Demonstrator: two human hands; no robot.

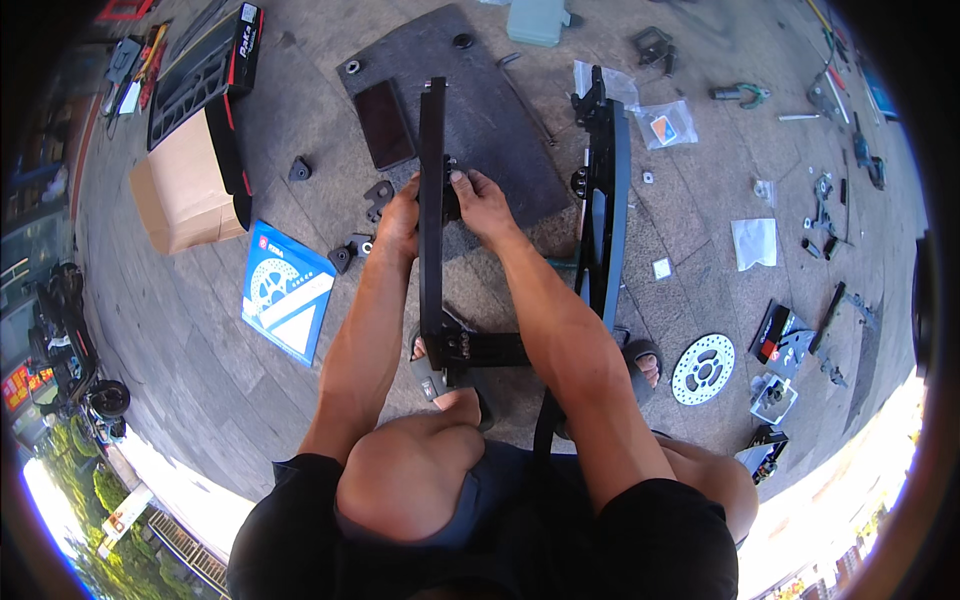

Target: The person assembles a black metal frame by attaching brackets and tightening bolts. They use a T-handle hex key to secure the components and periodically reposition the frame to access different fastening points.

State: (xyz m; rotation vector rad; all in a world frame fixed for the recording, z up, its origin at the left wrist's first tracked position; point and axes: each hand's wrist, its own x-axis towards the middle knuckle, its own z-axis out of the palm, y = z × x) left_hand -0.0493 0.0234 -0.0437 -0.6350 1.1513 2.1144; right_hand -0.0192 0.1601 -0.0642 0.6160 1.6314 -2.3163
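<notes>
Blue flat package (287, 290) on paving, left of centre; left hand (400, 222) and right hand (480, 200) both closed around upright black metal bar (432, 200), frame centre; black swingarm (605, 200) beside; silver brake disc (702, 369) lower right

Both bare forearms rise from the lower middle of the frame toward its upper centre, converging as they go. The left hand (400, 222) sits just left of centre, its back toward the camera, fingers curled inward and closed around what it grips, thumb side turned to the right. The right hand (482, 203) lies just to its right and a little higher in the frame, knuckles up, fingers bent and pressed down, thumb pointing toward the left hand. The two hands are close together, almost level. The left forearm runs nearly straight up; the right slants from lower right. Both bare knees show at the bottom, bent in a squat.
</notes>
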